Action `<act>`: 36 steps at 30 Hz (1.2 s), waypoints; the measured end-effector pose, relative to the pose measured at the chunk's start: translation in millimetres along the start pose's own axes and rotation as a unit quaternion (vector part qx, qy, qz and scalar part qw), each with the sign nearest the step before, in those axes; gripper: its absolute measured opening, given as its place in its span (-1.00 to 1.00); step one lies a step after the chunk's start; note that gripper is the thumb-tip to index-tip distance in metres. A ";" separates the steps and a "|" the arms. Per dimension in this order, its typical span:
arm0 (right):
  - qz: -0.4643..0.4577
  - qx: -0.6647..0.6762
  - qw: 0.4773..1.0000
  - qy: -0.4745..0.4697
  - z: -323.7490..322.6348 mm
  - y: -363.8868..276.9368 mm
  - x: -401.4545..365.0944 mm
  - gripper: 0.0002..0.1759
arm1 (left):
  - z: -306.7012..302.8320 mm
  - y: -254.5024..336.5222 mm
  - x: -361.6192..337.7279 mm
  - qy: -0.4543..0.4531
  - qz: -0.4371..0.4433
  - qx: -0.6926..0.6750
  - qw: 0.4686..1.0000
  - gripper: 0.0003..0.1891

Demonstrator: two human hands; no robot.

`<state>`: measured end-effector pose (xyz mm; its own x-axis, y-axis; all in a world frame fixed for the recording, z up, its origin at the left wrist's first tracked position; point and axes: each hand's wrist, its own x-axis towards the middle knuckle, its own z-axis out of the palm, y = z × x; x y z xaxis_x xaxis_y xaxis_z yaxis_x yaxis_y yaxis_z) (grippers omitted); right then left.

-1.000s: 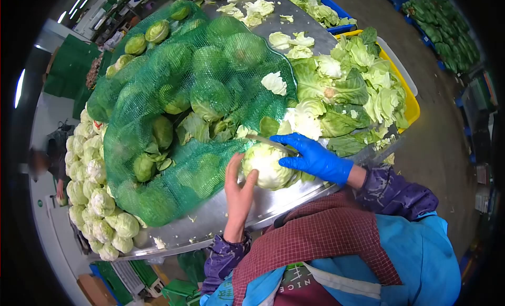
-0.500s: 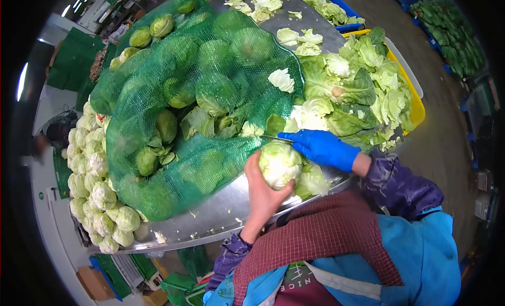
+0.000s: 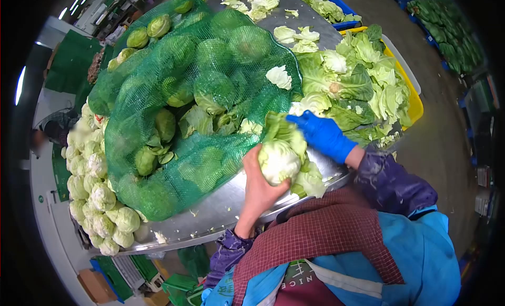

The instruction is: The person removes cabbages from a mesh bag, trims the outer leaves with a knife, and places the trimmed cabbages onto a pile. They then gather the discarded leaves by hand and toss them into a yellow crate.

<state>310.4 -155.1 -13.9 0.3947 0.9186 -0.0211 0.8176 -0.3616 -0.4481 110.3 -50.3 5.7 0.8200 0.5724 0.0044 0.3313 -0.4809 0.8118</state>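
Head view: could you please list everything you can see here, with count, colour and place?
cabbage head: one, pale green, over the table's near edge
outer leaves: several, light green, loose around that head
net sack: one, green, full of cabbages, on the table
steel table: one, grey, centre
trimmed cabbages: many, whitish green, piled past the table's left edge
yellow crate: one, right of the table, heaped with green leaves
blue crate: one, top, holding leaves
left hand: one, bare, gripping the cabbage head
right hand: one, in a blue glove, on the outer leaves
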 end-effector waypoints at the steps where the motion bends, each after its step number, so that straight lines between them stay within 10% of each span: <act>1: 0.010 0.017 1.000 0.020 14.9 23.7 -0.9 -0.54 | -0.1 -0.5 -3.4 -0.011 0.048 0.012 0.999 -0.01; 11: -0.124 0.025 0.987 -0.097 -35.5 -48.4 -24.8 -0.39 | 0.5 -7.3 -2.8 -0.033 -0.161 -0.179 0.970 0.14; 23: -0.206 -0.107 0.972 -0.042 -32.9 -51.1 24.8 -0.44 | 9.9 -7.1 6.7 -0.014 -0.080 0.004 0.997 0.13; 28: 0.015 0.052 0.998 -0.045 -4.0 -30.5 41.7 -0.71 | 8.6 -2.9 -2.3 -0.026 -0.047 0.003 0.999 0.13; 36: 0.083 0.279 0.955 -0.062 -42.6 -30.2 5.7 -0.21 | 4.2 -27.5 -23.0 0.037 -0.084 -0.160 0.983 0.01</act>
<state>305.8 -145.7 37.6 0.4192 0.8800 -0.2233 0.3831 -0.3945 -0.8353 84.2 -53.0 -19.2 0.7266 0.6779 -0.1119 0.2855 -0.1498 0.9466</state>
